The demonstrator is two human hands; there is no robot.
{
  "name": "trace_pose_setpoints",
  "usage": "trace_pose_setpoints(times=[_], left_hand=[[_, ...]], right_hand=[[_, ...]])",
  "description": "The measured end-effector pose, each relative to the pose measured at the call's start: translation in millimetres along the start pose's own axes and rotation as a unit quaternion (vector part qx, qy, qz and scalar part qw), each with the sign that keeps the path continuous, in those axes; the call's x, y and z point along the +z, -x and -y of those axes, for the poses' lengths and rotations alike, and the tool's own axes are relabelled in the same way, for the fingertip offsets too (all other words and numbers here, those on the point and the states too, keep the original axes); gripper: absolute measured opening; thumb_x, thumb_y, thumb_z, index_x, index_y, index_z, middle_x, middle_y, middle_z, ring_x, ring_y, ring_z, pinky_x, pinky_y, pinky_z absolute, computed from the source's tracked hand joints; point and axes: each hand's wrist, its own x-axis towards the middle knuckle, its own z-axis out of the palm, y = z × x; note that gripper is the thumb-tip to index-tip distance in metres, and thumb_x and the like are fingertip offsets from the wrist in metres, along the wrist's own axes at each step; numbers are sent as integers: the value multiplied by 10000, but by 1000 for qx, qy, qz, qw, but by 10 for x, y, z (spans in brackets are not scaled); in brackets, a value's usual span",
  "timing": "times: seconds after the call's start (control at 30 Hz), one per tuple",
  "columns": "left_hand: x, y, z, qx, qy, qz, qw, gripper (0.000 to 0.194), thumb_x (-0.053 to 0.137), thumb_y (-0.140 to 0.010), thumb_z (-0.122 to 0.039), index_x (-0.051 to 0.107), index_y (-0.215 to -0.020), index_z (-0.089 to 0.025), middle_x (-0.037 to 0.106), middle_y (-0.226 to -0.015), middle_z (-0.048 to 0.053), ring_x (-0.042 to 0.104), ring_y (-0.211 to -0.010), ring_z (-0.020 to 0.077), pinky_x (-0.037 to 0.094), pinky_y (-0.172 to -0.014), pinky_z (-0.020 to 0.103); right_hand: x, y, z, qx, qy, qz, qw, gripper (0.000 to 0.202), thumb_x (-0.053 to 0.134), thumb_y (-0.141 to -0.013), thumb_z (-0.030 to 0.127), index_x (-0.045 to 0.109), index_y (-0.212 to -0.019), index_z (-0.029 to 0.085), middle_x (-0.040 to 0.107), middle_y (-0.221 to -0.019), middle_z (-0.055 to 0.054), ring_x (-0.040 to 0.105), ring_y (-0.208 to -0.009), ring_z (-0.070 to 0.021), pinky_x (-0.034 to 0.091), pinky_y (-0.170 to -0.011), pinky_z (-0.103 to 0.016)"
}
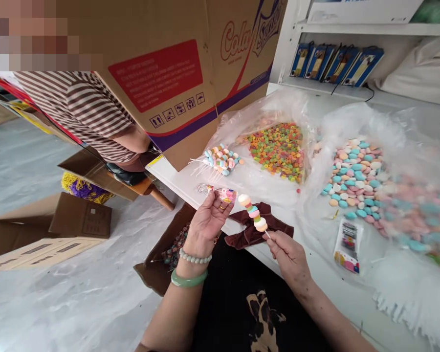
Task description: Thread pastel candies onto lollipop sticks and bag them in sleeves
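My left hand (209,220), with beads and a green bangle at the wrist, holds a small printed clear wrapper (227,195) between thumb and fingers. Just right of it, my right hand (288,254) pinches the white stick of a candy skewer (254,213) stacked with white, pink, blue and green pieces. The skewer tilts up toward the wrapper, not inside it. Beneath it on the white table (311,234) lies a dark red cloth (278,217). Finished skewers (223,159) are piled behind my left hand. Several printed wrappers (347,244) lie at the right.
A large cardboard box (212,63) stands at the back. Plastic bags hold ring candies (278,149) and pastel candies (355,171). White sticks (414,298) lie at the lower right. An open carton (168,244) is below the table edge. A person in a striped shirt (88,107) sits at left.
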Motion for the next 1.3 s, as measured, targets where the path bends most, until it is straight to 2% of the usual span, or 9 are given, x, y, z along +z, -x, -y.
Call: trace_pose_setpoints(times=[0.1,0.37,0.67,0.8,0.93,1.0,1.07,1.17,1.3], left_hand=[[49,60,28,-14,-9,13,1000,226,531,-927,-236,642,-754,-142,718,-732,77,707,-782,200,560,-804,391],[54,41,89,-8,-16,23,1000,228,527,-927,-219,647,-749,-142,696,-663,61,698,-723,183,569,-803,395],[32,0,126,-30,-28,38,998,202,535,-922,-217,657,-780,-142,697,-647,54,694,-680,175,559,-846,422],[23,-21,146,-33,-41,34,998,234,509,-932,-209,650,-758,-139,699,-644,67,694,-662,182,561,-836,425],[34,-23,181,-4,-72,49,996,191,542,-909,-193,660,-774,-125,702,-656,74,695,-659,188,559,-840,415],[43,-23,179,14,-87,54,995,183,544,-902,-177,661,-775,-117,700,-649,71,689,-638,181,563,-821,396],[46,-31,159,24,-95,50,994,188,535,-902,-163,656,-766,-118,693,-633,63,678,-606,171,569,-784,377],[22,-57,115,19,-102,45,994,193,534,-900,-159,647,-748,-120,686,-622,58,669,-586,168,573,-729,355],[-42,-90,91,5,-101,36,994,200,532,-902,-159,645,-744,-114,686,-637,61,669,-592,164,573,-693,329]], right_hand=[[-23,20,-18,-14,12,-6,1000,192,497,-947,269,680,-951,211,621,-747,-20,584,-632,-139,475,-591,-260],[-94,68,-97,-46,56,-76,995,186,493,-941,216,659,-1025,212,653,-820,-44,612,-722,-160,504,-660,-284],[-98,-9,-159,-71,91,-78,990,186,486,-939,195,646,-1032,214,653,-804,-38,626,-714,-166,523,-658,-291],[-97,-1,-231,-121,158,-91,976,229,477,-933,154,633,-1093,202,669,-849,-67,635,-753,-182,533,-691,-311],[-104,22,-272,-156,250,-115,949,245,477,-926,149,648,-1099,178,667,-787,-84,641,-727,-195,534,-673,-316],[-118,23,-276,-154,254,-111,948,243,472,-928,152,654,-1085,181,666,-779,-81,642,-727,-194,533,-673,-313],[-141,17,-275,-133,223,-89,961,248,456,-935,158,653,-1082,192,662,-788,-71,636,-718,-186,530,-654,-306],[-179,0,-276,-95,167,-60,979,239,450,-944,182,653,-1067,211,666,-814,-57,633,-726,-182,526,-648,-308],[-183,-14,-276,-82,153,-56,983,214,473,-944,190,649,-1060,220,682,-862,-50,642,-768,-183,521,-677,-307]])
